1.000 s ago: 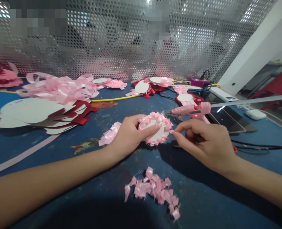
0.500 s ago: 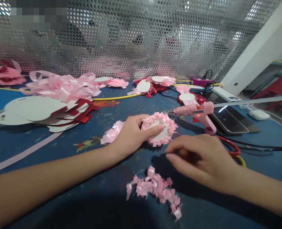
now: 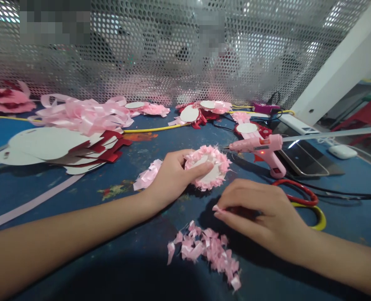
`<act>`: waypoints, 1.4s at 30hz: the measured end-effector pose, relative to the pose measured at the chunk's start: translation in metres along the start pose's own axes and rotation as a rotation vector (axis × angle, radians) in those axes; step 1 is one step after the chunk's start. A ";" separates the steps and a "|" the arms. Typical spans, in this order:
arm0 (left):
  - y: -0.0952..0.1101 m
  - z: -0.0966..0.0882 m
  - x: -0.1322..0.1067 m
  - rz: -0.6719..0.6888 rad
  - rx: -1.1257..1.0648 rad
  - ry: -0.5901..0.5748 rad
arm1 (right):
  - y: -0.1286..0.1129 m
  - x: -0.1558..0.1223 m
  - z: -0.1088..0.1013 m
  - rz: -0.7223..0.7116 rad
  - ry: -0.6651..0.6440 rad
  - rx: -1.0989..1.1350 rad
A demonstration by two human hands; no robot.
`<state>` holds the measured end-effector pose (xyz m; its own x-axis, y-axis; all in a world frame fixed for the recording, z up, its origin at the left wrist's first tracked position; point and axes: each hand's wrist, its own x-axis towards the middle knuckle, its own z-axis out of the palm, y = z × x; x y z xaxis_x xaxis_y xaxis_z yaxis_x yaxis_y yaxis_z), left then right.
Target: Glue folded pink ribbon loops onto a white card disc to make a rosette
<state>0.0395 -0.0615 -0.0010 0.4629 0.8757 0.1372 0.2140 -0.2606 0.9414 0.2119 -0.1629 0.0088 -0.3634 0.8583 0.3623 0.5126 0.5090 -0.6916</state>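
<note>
My left hand (image 3: 176,171) grips a round white disc (image 3: 215,170) edged with pink ribbon ruffles, thumb on its face and fingers behind, out of sight. Between thumb and fingertips of my right hand (image 3: 257,209) is a small pink ribbon piece (image 3: 216,208), held below and apart from the disc. A pile of cut ribbon pieces (image 3: 210,248) lies on the table in front of both hands. Just past the disc's right edge, a pink glue gun (image 3: 257,144) with a lit orange light points its nozzle at the ruffles. Beside my left wrist lies another pink ribbon bunch (image 3: 148,174).
Scissors with red and yellow handles (image 3: 320,217) lie partly behind my right hand. Stacked white cut-outs (image 3: 44,144) and a heap of pink ribbon (image 3: 82,113) are at left. A phone (image 3: 301,156) and cables sit at right; a perforated metal screen (image 3: 160,54) closes the back.
My right hand has come down slightly, and a ribbon piece now shows in its fingertips. The left hand and disc have barely shifted.
</note>
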 end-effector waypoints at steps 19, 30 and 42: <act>0.001 0.002 -0.001 0.021 -0.115 -0.074 | 0.017 0.020 -0.030 0.628 -0.245 0.199; 0.005 0.001 -0.004 0.058 -0.153 -0.160 | 0.015 0.022 -0.027 0.693 -0.152 0.262; 0.001 -0.001 0.001 0.002 -0.149 -0.013 | 0.017 0.013 -0.026 0.660 -0.182 0.269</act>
<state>0.0395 -0.0610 0.0003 0.4748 0.8695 0.1357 0.0837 -0.1981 0.9766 0.2367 -0.1411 0.0179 -0.1809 0.9440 -0.2758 0.4689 -0.1637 -0.8680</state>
